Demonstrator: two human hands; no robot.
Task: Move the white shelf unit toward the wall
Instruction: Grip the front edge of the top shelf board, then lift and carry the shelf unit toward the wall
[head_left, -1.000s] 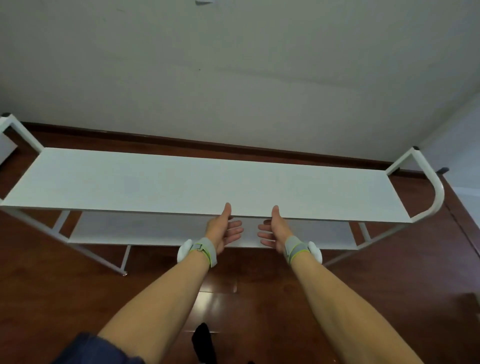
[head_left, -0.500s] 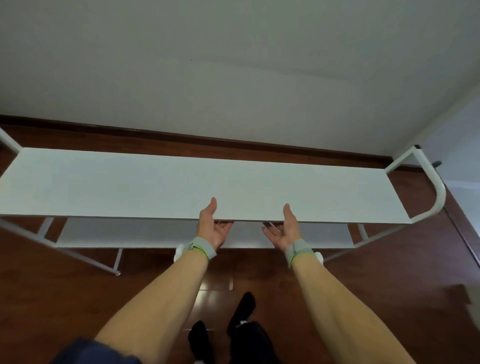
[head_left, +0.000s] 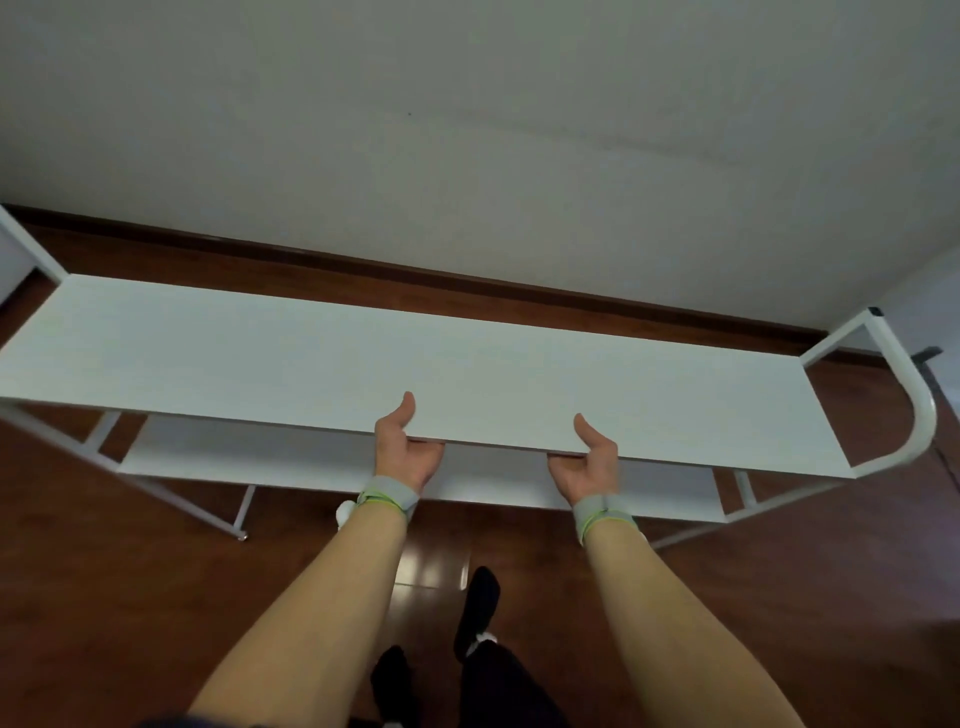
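Observation:
The white shelf unit (head_left: 322, 358) is a long two-tier rack with a flat top board, a lower board and a white tube frame. It stretches across the view, parallel to the white wall (head_left: 467, 145), with a strip of brown floor between them. My left hand (head_left: 402, 449) grips the near edge of the top board, thumb on top and fingers underneath. My right hand (head_left: 587, 462) holds the same edge a little to the right, in the same way. Both wrists carry grey bands.
A dark wooden baseboard (head_left: 363, 262) runs along the foot of the wall. The rounded frame end (head_left: 914, 415) of the shelf lies near the right corner of the room. My feet in black socks (head_left: 478, 608) stand on the glossy brown floor behind the shelf.
My hands went from open under the front edge to clasped on it, and spread wider apart. The shelf and I have moved closer to the wall; my feet stepped forward.

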